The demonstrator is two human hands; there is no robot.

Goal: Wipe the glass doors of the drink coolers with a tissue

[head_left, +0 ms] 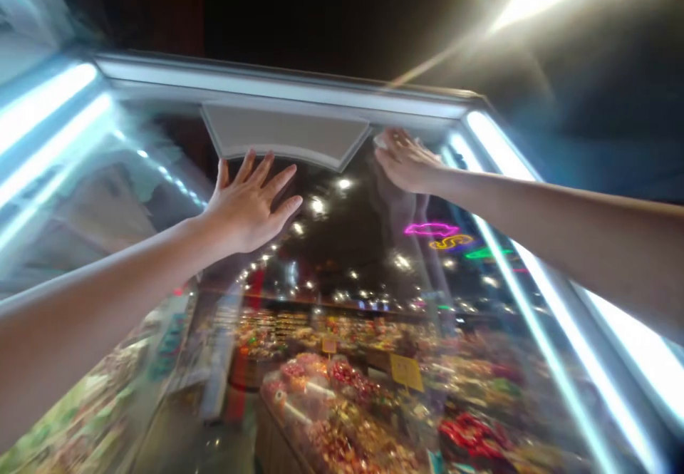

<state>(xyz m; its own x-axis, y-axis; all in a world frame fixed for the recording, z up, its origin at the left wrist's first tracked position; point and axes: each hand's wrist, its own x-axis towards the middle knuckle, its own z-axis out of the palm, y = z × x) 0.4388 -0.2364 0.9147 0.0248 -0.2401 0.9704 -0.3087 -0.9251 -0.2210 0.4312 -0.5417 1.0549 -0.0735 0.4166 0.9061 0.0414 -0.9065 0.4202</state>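
Observation:
My left hand [250, 207] is spread flat against a glassy, reflective panel [342, 246], its fingertips by the lower edge of a pale grey curved plate [288, 132]. Near the panel's upper right corner, my right hand [403, 160] presses on the surface. Whitish edges of a wiping cloth [380, 139] show beside its fingers; most of the cloth is hidden under the hand. Both arms reach upward, and the right hand is slightly blurred.
A pale frame [278, 89] runs along the panel's top. Bright light tubes [513, 246] line the right side, with more tubes [48, 125] at left. Through or reflected in the panel appear heaped goods [342, 403], a yellow sign [406, 372] and coloured neon shapes [432, 229].

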